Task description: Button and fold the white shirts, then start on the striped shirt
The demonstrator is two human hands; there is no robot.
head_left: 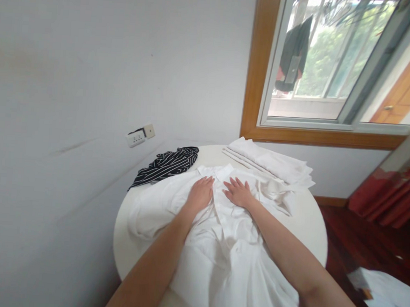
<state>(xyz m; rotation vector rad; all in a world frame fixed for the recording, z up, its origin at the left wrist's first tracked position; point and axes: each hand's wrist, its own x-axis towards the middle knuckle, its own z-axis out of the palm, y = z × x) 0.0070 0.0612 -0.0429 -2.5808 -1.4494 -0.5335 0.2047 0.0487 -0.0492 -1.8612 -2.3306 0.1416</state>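
A white collared shirt (228, 225) lies front up across a round white table, its collar toward the wall and its lower part hanging over the near edge. My left hand (201, 193) rests flat on the shirt's upper left, below the collar. On the other side of the button strip, my right hand (238, 192) lies flat with its fingers spread. Neither hand grips the cloth. Creases run through the shirt below both hands, and its sleeves spread out to the left and right.
Behind the shirt at the right is a stack of folded white cloth (267, 160). A crumpled black-and-white striped cloth (169, 165) lies at the back left. The round table (317, 227) stands near a wall with a socket (136, 138). A red curtain (391, 197) hangs at right.
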